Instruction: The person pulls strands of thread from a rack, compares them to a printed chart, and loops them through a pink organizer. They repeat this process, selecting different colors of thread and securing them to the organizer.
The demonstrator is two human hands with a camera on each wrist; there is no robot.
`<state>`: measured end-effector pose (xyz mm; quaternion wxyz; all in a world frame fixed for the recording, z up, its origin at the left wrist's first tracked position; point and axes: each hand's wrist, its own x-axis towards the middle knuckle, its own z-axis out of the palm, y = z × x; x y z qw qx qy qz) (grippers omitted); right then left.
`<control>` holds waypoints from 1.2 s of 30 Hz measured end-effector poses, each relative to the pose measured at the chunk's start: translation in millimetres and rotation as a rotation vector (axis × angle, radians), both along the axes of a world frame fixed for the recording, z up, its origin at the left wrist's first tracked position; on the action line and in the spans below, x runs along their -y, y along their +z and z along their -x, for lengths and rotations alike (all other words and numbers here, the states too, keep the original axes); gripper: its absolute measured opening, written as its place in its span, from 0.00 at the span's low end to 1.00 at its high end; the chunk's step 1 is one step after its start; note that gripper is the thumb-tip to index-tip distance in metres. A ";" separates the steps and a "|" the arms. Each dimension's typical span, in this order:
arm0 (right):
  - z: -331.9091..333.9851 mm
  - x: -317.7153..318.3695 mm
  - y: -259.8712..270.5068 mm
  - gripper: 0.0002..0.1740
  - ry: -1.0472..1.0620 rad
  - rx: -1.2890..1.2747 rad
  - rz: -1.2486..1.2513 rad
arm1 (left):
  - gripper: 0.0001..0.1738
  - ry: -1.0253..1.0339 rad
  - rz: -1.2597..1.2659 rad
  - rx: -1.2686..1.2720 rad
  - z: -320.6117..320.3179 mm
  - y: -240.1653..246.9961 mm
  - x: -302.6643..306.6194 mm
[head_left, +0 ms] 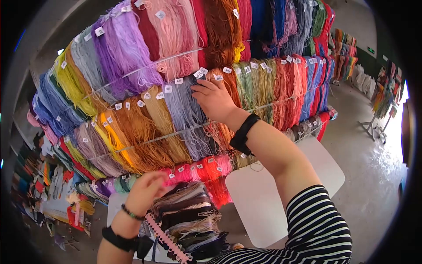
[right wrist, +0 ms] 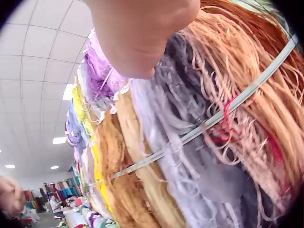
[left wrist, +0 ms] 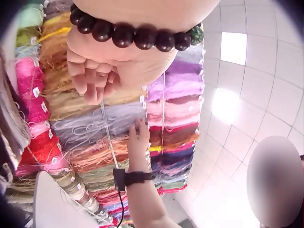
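My right hand (head_left: 214,100) reaches up to the middle row of the rack, its fingers on the top of the dark grey thread skeins (right wrist: 178,71) beside a white number tag (head_left: 198,74). In the left wrist view that hand's fingers look extended against the threads. Grey-blue skeins (head_left: 182,110) hang just left of it, peach-orange ones (right wrist: 228,38) to its right. My left hand (head_left: 147,191) hovers lower down with loosely bent fingers and nothing in them. Near it lies a stack of dark and beige skeins (head_left: 184,211) with a pink, notched strip (head_left: 167,237) along its side.
Tagged skeins in many colours, such as purple ones (head_left: 121,48), fill the rack's rows, held by pale straps (right wrist: 190,135). A white board (head_left: 259,202) stands below right. More yarn racks (head_left: 345,55) are far off to the right, and cloth scraps (head_left: 57,193) lie at the left.
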<state>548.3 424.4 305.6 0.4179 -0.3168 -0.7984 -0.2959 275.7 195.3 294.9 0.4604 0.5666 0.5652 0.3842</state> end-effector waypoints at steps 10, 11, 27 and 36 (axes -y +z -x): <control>-20.0 -25.6 1.2 0.10 0.262 -0.113 0.026 | 0.13 0.113 -0.509 -0.284 -104.6 40.1 -207.4; -20.6 -26.9 0.0 0.10 0.254 -0.107 0.027 | 0.12 0.156 -0.559 -0.395 -106.5 37.7 -219.9; -21.5 -32.5 -8.2 0.11 0.266 -0.115 0.048 | 0.08 0.206 -0.762 -0.323 -97.6 13.2 -241.9; -17.5 -29.3 -9.9 0.10 0.260 -0.150 0.065 | 0.07 0.173 -0.446 0.034 -106.2 23.2 -215.2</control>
